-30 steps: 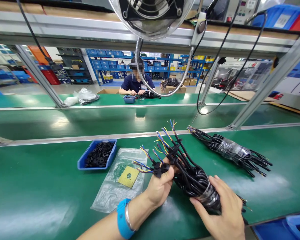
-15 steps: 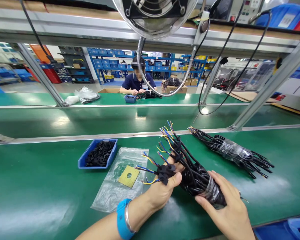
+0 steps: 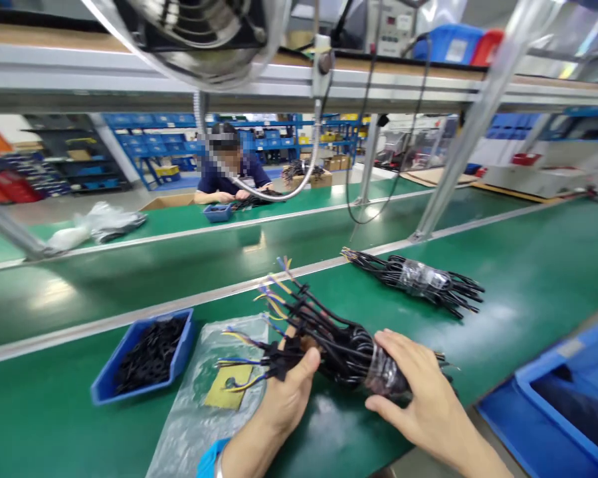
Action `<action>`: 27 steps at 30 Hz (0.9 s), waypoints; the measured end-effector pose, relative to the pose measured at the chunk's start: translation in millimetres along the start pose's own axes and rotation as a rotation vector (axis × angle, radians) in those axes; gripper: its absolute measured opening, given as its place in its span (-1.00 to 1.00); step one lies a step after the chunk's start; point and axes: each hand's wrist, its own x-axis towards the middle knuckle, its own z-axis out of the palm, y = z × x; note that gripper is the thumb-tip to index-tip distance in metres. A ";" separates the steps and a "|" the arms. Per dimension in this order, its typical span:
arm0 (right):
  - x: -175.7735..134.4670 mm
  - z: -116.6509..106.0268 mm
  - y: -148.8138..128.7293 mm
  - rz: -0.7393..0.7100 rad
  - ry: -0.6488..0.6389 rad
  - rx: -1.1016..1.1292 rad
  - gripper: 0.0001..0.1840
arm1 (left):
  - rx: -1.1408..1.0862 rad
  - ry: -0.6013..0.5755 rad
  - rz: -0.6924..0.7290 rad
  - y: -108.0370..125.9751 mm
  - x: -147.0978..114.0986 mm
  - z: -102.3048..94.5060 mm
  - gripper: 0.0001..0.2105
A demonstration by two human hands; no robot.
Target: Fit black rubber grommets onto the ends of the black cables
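Note:
A thick bundle of black cables (image 3: 346, 345) lies between my hands, its coloured wire ends fanned out at the upper left. My left hand (image 3: 292, 388) is closed around the wire end, thumb on top, beside several black plastic pieces (image 3: 282, 358) fitted on the cables. Clear film (image 3: 383, 372) wraps the other part of the bundle, where my right hand (image 3: 421, 382) grips it between thumb and fingers. Under the wire ends, a yellow square card (image 3: 216, 395) with a hole rests on a clear plastic bag (image 3: 174, 425).
At left stands a blue tray (image 3: 184, 348) of small black parts. A second wrapped cable bundle (image 3: 423, 279) lies farther back on the green table (image 3: 538, 265). A blue bin (image 3: 538, 392) is at lower right. Across the tables sits a person (image 3: 236, 172); a fan (image 3: 199, 40) hangs overhead.
The view has turned to the right, so the tray, bag and second bundle appear farther left and more of the blue bin shows. Both hands still hold the cable bundle.

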 end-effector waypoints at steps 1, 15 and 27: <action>-0.5 -3.3 -4.2 0.004 0.016 0.007 -0.26 | -0.007 0.061 -0.022 0.0 1.6 -2.8 -0.44; -43.3 -6.5 -51.5 0.127 0.193 0.568 -0.97 | -0.042 0.348 -0.158 7.5 6.5 -8.8 -0.61; -19.0 -9.6 -3.7 0.100 -0.147 0.102 -0.07 | 0.110 0.007 -0.045 7.8 -17.1 -8.1 -0.42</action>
